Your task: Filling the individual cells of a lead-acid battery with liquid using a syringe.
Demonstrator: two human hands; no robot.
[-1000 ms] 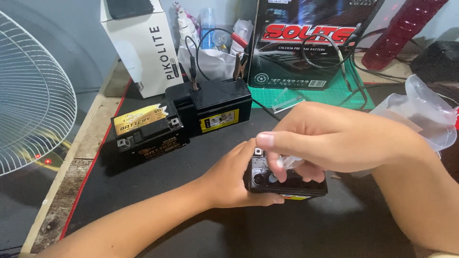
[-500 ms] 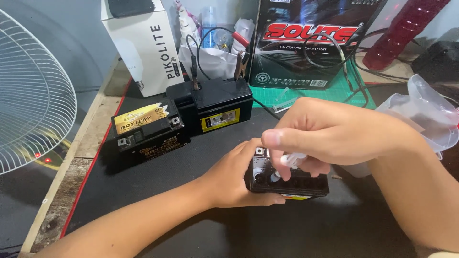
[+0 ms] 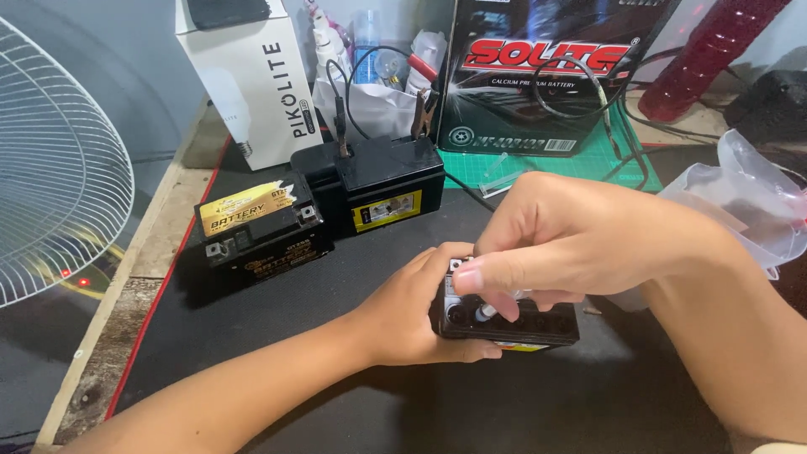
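A small black battery (image 3: 538, 326) with a row of round holes in its top lies on the dark mat (image 3: 336, 395). My left hand (image 3: 412, 311) clasps its left end and holds it steady. My right hand (image 3: 572, 244) hovers right over the battery and pinches a thin, pale tube-like item (image 3: 487, 311), its tip pointing into one of the holes. My right fingers hide much of the battery's top.
Two more black batteries stand behind: one with a yellow label (image 3: 256, 227), one (image 3: 378, 185) with clip leads attached. A white box (image 3: 252, 76), a large black battery carton (image 3: 546, 67), a crumpled clear plastic bag (image 3: 748, 202) and a white fan grille (image 3: 50, 168) surround the mat.
My right hand has shifted slightly over the small battery, moving the thin item along the row of holes. My left hand keeps its hold.
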